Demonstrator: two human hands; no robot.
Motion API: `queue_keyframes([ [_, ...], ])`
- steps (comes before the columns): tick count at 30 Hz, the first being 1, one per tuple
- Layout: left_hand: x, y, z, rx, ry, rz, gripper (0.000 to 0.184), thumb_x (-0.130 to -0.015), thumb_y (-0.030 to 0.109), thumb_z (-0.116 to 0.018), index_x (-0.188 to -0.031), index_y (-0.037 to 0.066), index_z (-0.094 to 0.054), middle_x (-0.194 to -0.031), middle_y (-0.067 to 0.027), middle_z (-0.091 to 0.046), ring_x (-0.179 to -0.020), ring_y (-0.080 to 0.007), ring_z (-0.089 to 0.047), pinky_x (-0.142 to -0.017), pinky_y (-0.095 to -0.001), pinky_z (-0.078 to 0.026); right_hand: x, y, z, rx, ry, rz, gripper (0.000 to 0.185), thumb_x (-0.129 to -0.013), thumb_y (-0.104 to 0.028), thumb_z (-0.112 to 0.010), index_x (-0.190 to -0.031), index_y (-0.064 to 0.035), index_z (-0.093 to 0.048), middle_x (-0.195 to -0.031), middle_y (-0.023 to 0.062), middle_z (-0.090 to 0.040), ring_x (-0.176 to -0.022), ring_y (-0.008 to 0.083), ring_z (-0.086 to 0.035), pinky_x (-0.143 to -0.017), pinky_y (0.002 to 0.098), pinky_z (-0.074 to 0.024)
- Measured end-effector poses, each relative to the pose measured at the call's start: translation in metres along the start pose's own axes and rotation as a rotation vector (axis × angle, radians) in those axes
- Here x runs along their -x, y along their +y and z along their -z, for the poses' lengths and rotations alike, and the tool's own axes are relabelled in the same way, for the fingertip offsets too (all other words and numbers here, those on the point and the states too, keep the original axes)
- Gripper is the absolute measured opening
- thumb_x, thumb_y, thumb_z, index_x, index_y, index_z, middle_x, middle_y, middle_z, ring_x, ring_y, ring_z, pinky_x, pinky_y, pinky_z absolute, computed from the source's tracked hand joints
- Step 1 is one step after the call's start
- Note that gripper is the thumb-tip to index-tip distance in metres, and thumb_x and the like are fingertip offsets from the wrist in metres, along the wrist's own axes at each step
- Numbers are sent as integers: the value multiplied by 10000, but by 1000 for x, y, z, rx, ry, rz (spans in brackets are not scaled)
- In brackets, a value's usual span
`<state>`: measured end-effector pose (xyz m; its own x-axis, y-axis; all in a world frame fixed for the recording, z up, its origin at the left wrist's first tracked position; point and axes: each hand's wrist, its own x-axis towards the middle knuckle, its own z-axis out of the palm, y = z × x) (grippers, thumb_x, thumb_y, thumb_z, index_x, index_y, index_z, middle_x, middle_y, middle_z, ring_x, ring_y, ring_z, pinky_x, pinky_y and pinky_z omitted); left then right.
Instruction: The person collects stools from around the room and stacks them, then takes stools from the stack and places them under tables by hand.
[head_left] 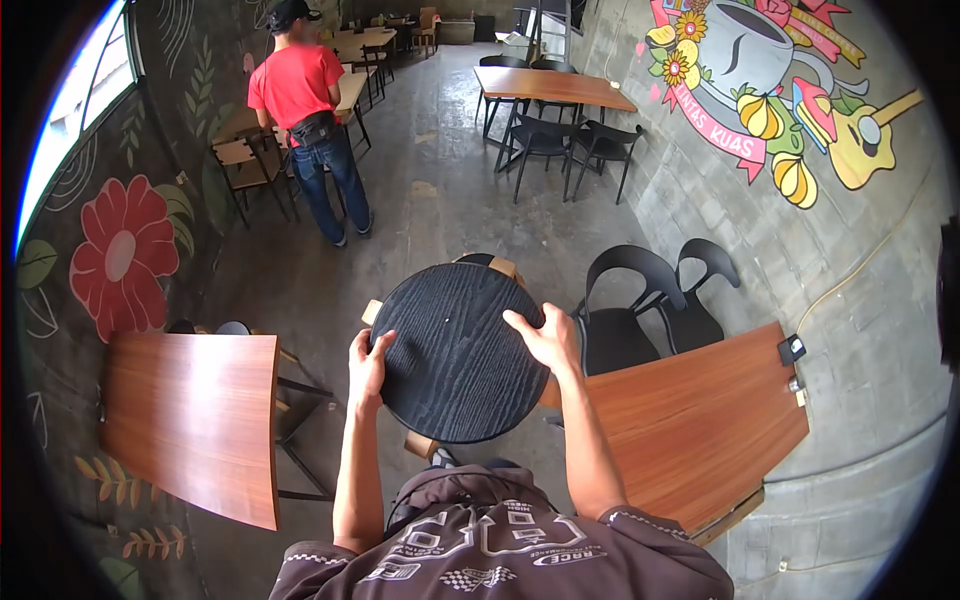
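Black wood-grained stool seat (pixel 460 352); red-brown tabletop (pixel 690 430); red shirt (pixel 298 85).

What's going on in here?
Someone is gripping a round, black, wood-grained stool by its edge, the left hand on one side and the right hand on the other. It sits in front of their body, between a reddish-brown wooden table on the left and a similar wooden table on the right. I can't tell whether it is off the floor. Farther ahead, a person in a red shirt and black cap stands facing away.
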<state>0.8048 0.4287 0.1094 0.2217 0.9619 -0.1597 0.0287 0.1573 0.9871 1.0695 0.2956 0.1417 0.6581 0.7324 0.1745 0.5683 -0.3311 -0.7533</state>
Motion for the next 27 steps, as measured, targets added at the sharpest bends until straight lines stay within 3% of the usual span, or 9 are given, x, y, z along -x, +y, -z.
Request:
queue_keyframes([
  [2, -26, -10, -1, 27, -70, -6, 453, -844, 321, -703, -1116, -18, -575, -1015, -90, -612, -950, -174, -534, -873, -313, -425, -19, -6, -1, 25, 41, 63, 686, -736, -597, -760, -771, 69, -599, -702, 217, -650, -660, 321, -677, -596, 420, -532],
  [4, -26, 5, -19, 49, 81, -26, 421, -846, 317, -693, -1079, -15, -581, -993, -82, -613, -936, -168, -535, -863, -306, -422, -39, -6, -4, -33, 25, 39, 681, -728, -585, -770, -773, 72, -600, -720, 225, -660, -687, 334, -687, -617, 417, -532],
  [5, -41, 6, -18, 50, -44, -36, 438, -847, 319, -683, -1105, -18, -576, -1009, -87, -611, -948, -169, -533, -874, -307, -422, -51, -6, -4, 29, 27, 40, 683, -724, -585, -773, -783, 74, -603, -727, 234, -661, -704, 343, -691, -627, 416, -532],
  [13, -138, -32, -87, -1, 3, -50, 524, -836, 328, -705, -1175, -52, -582, -1035, -114, -644, -949, -190, -580, -877, -297, -446, -166, 41, -13, 115, -8, -4, 725, -697, -631, -769, -755, 64, -572, -754, 269, -648, -747, 372, -687, -636, 439, -521],
  [17, -196, -55, -144, -134, 147, -28, 536, -840, 363, -721, -1127, -71, -589, -964, -141, -651, -902, -194, -589, -843, -324, -472, -237, 81, -26, 98, -26, -13, 735, -684, -618, -788, -771, 81, -575, -784, 282, -652, -771, 384, -687, -651, 446, -523],
  [20, -231, -70, -186, -204, 187, -70, 446, -852, 378, -720, -932, -42, -591, -742, -86, -573, -720, -158, -500, -686, -327, -458, -293, 125, -41, 66, -71, -11, 738, -676, -608, -799, -777, 86, -568, -798, 303, -640, -793, 416, -680, -663, 444, -522],
  [21, -241, -75, -201, -237, 207, -66, 422, -857, 369, -718, -883, -29, -580, -684, -52, -513, -677, -146, -449, -639, -329, -437, -313, 146, -51, 49, -19, 43, 713, -684, -586, -809, -744, 68, -529, -704, 256, -596, -660, 266, -616, -625, 427, -486],
  [23, -250, -81, -229, -220, 222, -49, 408, -867, 355, -712, -911, -32, -589, -701, -43, -521, -682, -131, -448, -636, -311, -433, -343, 168, -56, 24, -70, 60, 717, -679, -587, -814, -723, 59, -506, -665, 249, -552, -606, 243, -515, -596, 428, -466],
  [27, -275, -115, -281, -143, 319, 34, 402, -902, 339, -684, -1012, -36, -593, -817, -55, -601, -749, -127, -514, -708, -296, -458, -408, 221, -79, 88, -237, 37, 661, -703, -576, -806, -708, 29, -538, -648, 165, -589, -606, 210, -579, -588, 401, -477],
])
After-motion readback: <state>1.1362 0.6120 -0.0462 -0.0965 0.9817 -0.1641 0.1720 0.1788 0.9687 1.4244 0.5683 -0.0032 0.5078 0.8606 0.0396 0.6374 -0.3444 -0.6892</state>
